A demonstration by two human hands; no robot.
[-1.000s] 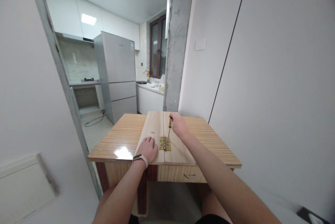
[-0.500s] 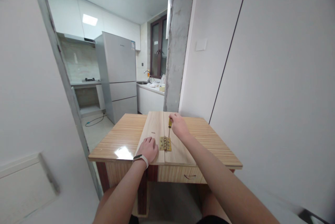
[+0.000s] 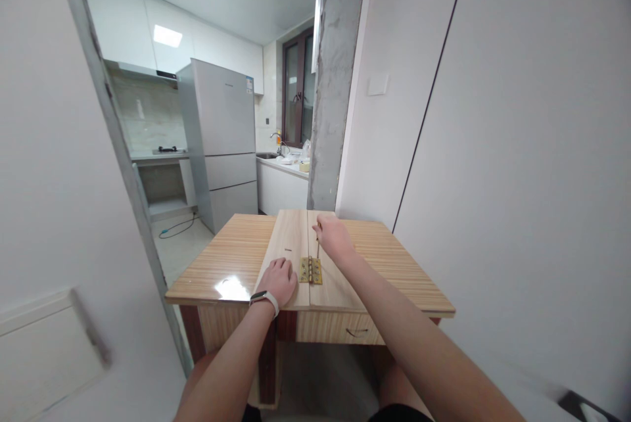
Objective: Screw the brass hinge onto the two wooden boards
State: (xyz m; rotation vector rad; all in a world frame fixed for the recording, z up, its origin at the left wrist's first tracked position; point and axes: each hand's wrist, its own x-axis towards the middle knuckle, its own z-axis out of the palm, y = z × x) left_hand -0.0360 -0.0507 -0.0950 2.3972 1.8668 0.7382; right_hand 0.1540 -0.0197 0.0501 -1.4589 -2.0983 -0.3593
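Table (image 3: 231, 257) with striped wood-grain top carries 2 pale boards (image 3: 290, 244) laid side by side, seam running straight away from the person. Long axis of both boards follows that seam; near ends overhang or meet the table's front edge, can't tell which.

Brass hinge (image 3: 310, 270) straddles the seam near the front end, 1 leaf on each board, knuckle in line with the seam.

Left hand (image 3: 279, 281) lies flat on the left board, fingers curled loosely, fingertips just beside the hinge's left leaf. It grips nothing, just presses down.

Right hand (image 3: 331, 238) sits farther back, fist wrapped around the handle of a screwdriver (image 3: 318, 250). Shaft comes out below the fist, roughly upright with a slight lean, tip down on the hinge's right leaf at its far corner. Handle is mostly hidden in the fist.

So the hinge lies right of the left fingertips and below-front of the right fist; left hand is nearer.

Room: bare tabletop on both sides of the boards; white wall (image 3: 517, 146) well right of the table.
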